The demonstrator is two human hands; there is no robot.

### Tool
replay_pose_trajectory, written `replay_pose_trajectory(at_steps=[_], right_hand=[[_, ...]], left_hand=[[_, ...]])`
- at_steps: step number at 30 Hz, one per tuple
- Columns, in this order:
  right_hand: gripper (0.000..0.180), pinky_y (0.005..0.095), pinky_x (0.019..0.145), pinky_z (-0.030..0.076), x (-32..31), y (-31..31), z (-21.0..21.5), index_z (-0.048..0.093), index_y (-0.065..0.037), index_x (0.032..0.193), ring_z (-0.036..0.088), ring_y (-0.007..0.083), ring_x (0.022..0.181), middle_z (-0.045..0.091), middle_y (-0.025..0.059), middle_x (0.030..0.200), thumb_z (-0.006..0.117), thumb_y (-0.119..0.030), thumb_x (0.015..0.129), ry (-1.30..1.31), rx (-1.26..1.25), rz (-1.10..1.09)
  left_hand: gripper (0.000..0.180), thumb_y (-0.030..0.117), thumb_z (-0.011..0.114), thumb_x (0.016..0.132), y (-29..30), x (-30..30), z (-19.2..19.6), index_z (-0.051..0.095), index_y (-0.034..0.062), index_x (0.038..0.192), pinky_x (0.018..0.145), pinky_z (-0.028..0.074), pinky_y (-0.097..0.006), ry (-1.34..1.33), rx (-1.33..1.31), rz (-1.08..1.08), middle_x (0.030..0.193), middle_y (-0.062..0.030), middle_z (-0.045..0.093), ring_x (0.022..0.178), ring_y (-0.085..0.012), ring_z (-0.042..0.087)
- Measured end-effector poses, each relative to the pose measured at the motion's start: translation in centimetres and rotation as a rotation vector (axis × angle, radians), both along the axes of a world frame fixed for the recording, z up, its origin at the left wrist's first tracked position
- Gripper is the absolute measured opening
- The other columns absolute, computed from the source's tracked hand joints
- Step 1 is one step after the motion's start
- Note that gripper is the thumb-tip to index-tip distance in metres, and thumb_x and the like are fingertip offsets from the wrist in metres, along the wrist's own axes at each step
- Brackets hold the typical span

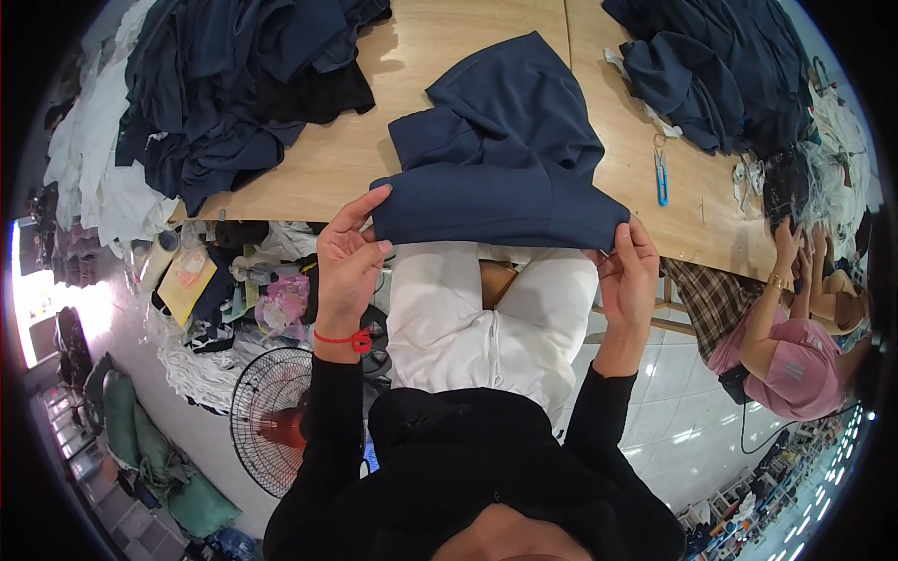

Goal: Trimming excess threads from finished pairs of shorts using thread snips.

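Note:
A navy blue garment (510,131) lies on the wooden table, its near part stretched out between my two hands over the table's front edge. My left hand (351,252), with a red string round its wrist, pinches the left corner of the cloth between thumb and fingers. The right corner is gripped by my right hand (631,266), with its thumb on the cloth and some fingers hidden underneath. The held edge runs nearly straight and taut above my lap. Farther back, the rest of the garment rests in loose folds. Which kind of garment it is, I cannot tell.
Piles of navy cloth stand at the far left (215,84) and far right (687,84) of the table (421,37). Blue-handled thread snips (661,178) lie at the right. A fan (271,421) stands at my lower left. At the right sits a person in pink (795,365).

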State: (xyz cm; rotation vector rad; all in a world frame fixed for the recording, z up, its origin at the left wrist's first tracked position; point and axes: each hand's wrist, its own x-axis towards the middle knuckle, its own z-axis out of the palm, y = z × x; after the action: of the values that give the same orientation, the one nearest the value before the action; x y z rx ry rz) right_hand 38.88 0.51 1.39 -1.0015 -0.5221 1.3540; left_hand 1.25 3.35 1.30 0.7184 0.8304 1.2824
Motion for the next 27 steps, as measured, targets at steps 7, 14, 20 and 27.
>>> replay_pose_trajectory(at_steps=[7,14,20,27], right_hand=[[0.026,0.0359,0.084,0.066,-2.6,-1.0,-1.3,0.066,-0.002,0.135,0.074,0.0159,0.093,0.074,0.0054,0.111,0.061,-0.007,0.110,-0.224,-0.172,0.198],[0.035,0.0376,0.077,0.056,-13.1,-3.7,-1.7,0.069,0.000,0.134,0.074,0.0309,0.086,0.076,0.0189,0.098,0.070,-0.002,0.099,-0.873,0.250,0.723],[0.020,0.0297,0.082,0.057,-3.8,-0.6,-2.7,0.075,-0.001,0.123,0.072,0.0144,0.088,0.078,0.0083,0.096,0.064,-0.007,0.108,-0.754,-0.057,0.247],[0.023,0.0292,0.093,0.056,-2.6,1.6,0.2,0.071,0.003,0.128,0.073,0.0160,0.103,0.078,0.0102,0.112,0.065,-0.009,0.109,-0.854,0.048,0.153]], left_hand=[[0.072,-0.023,0.053,0.079,-0.4,-0.1,-0.6,0.056,-0.0085,0.150,0.103,0.054,-0.027,0.170,-0.038,-0.027,0.149,-0.0142,0.063,0.124,-0.0187,0.069],[0.051,0.008,0.081,0.096,-1.7,4.9,-4.7,0.064,0.0008,0.143,0.094,0.056,-0.029,0.572,0.087,-0.277,0.136,-0.0081,0.069,0.111,-0.0141,0.067],[0.035,-0.003,0.073,0.090,4.0,0.0,-1.1,0.076,0.0037,0.124,0.096,0.056,-0.033,1.035,0.212,0.220,0.119,-0.0152,0.076,0.108,-0.0245,0.073],[0.041,0.020,0.081,0.087,18.0,7.4,-2.8,0.073,0.0038,0.124,0.107,0.047,-0.052,1.458,0.586,0.307,0.139,-0.0178,0.064,0.127,-0.0390,0.062]])
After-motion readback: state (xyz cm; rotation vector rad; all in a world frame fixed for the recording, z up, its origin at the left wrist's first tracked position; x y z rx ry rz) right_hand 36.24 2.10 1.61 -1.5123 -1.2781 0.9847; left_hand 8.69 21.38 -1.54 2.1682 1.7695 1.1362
